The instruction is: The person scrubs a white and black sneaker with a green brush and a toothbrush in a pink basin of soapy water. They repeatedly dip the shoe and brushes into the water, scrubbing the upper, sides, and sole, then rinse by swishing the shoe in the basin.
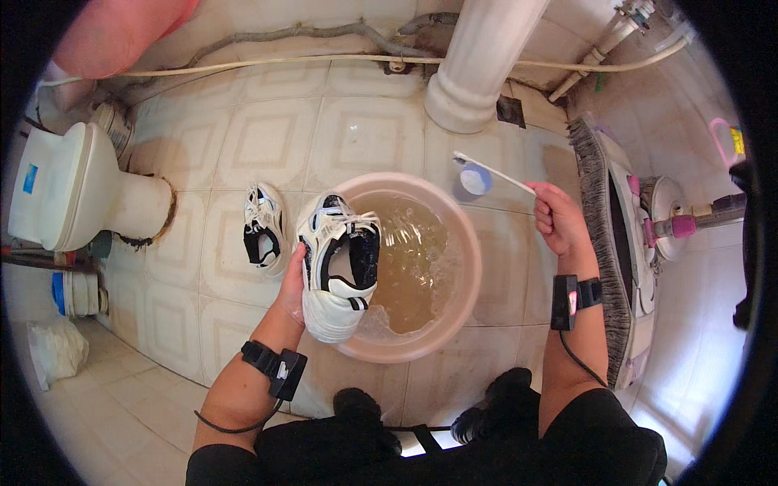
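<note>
My left hand [294, 285] grips a white and black sneaker [333, 310] by its side, over the left part of a pink plastic basin [468, 291]. Its laces are tied and its opening faces up. Murky brownish water [413, 261] with some suds fills the basin. In my right hand [556, 219] is a white-handled toothbrush [501, 175], its bristle head above a small bluish cup [474, 180] with white contents. Whether the bristles touch the cup I cannot tell. The matching sneaker [264, 225] rests on the tiles to the left.
A white pedestal toilet-like fixture [130, 200] stands at the left. At the right, a wide grey-fringed mop [598, 255] leans near the wall. A white column [468, 91] rises at the back, with a hose [292, 59] running along the wall. A red-pink object [115, 36] fills the upper left.
</note>
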Action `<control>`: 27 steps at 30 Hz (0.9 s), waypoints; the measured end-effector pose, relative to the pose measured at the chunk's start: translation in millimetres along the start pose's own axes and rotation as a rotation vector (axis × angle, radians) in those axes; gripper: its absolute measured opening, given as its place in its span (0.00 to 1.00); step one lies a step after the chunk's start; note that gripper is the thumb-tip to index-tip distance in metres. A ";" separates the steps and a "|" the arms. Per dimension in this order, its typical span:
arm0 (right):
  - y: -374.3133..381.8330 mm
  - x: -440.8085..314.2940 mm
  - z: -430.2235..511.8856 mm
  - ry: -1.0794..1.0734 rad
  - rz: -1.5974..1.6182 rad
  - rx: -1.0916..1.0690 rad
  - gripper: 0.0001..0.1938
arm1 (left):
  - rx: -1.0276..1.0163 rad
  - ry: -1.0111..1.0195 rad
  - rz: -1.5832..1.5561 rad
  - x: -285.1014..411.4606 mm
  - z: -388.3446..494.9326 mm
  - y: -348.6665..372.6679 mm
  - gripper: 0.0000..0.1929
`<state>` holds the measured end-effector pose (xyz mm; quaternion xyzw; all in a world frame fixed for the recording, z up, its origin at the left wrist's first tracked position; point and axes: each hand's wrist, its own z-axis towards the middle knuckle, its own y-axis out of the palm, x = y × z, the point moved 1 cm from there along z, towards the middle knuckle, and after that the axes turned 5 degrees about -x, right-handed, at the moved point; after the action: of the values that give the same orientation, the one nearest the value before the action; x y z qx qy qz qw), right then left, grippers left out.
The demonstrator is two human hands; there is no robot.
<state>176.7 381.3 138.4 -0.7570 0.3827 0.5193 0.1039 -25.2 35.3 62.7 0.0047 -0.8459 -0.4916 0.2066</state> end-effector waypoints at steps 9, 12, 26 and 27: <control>77.1 -1.7 -36.9 0.086 -0.071 -0.371 0.10 | 0.071 0.029 0.058 -0.9 5.7 -12.5 0.23; 96.1 4.5 -33.6 0.050 0.041 -0.320 0.10 | 0.060 -0.017 0.131 -0.9 -1.4 -12.2 0.26; 118.5 30.1 -23.0 -0.009 0.088 -0.320 0.10 | -0.147 -0.107 0.250 -5.5 -22.2 16.3 0.41; 117.8 27.8 -23.1 -0.013 0.126 -0.314 0.10 | -0.181 -0.094 0.270 -4.8 -21.4 15.8 0.41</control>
<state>116.7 274.6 152.8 -0.7352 0.3428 0.5830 -0.0459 -10.2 26.7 83.5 -0.1508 -0.7998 -0.5334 0.2306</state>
